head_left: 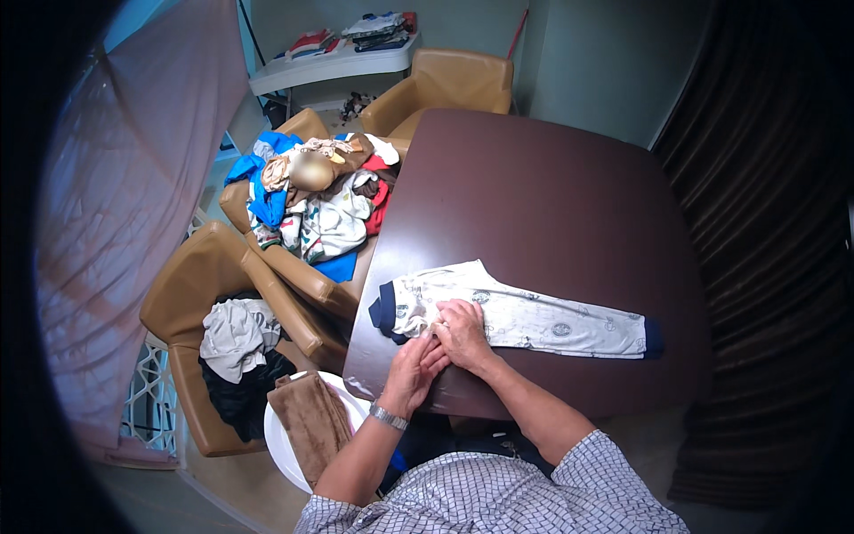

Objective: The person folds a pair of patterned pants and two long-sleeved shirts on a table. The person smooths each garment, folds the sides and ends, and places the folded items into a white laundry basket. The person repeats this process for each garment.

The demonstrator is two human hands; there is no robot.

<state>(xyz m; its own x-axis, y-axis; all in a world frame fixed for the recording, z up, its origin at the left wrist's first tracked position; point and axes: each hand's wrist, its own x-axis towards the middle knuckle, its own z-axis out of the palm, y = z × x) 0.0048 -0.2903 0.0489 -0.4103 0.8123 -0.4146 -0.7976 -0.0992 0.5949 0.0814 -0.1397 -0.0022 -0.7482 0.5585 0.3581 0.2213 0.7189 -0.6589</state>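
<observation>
Patterned shirt (498, 494) cloth fills the lower edge of the head view, with both forearms reaching over the near edge of a dark brown bench (551, 205). Lying lengthwise across the near part of that bench is a white printed garment (569, 327) with navy ends. On its left half rests the right hand (461, 331), fingers bent over the fabric; whether they pinch it, I cannot tell. Beside it, fingertips by the garment's near edge, is the left hand (416, 374), fingers stretched out, its grip hidden; a metal watch (389, 416) circles that wrist.

Left of the bench, a brown cloth (307, 418) lies on something round and white (280, 449). One tan chair (200, 254) holds pale cloth (238, 334) and black cloth (245, 392); the next carries a mixed clothes heap (334, 218). Beyond, folded stacks (378, 31) sit on a white bench (334, 64).
</observation>
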